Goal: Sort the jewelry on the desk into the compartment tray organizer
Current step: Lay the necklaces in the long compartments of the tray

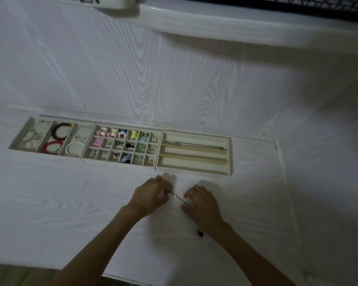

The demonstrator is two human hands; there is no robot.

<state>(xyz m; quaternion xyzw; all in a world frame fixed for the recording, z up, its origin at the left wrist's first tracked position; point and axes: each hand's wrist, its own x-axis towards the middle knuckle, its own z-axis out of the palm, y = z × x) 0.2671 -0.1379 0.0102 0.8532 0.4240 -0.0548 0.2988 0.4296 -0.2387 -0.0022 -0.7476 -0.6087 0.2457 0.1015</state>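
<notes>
Silver and thin, a short metal chain or bar of jewelry (178,197) stretches at a slant between the person's two hands, just above the white wood-grain desk (70,203) and a little in front of the trays. The left hand (151,195) has its fingers curled inward and pinches the upper, far end of the piece between thumb and fingertips; a small darker clasp or bead shows right at that pinch. The right hand (203,203) meets the lower, near end with its thumb and forefinger bent toward it, apparently pinching it, though blur hides the exact contact. Beyond the hands lie three cream compartment trays side by side: a long-slot tray (229,155) on the right with one silver chain (194,144) laid in its far slot, a small-grid tray (159,147) in the middle filled with colourful earrings and studs, and a wide-slot tray (19,137) on the left holding a dark beaded bracelet (60,131), a red bracelet (50,147) and a white pearl bracelet (73,149). A small dark object (199,232) lies on the desk beside the right wrist.
</notes>
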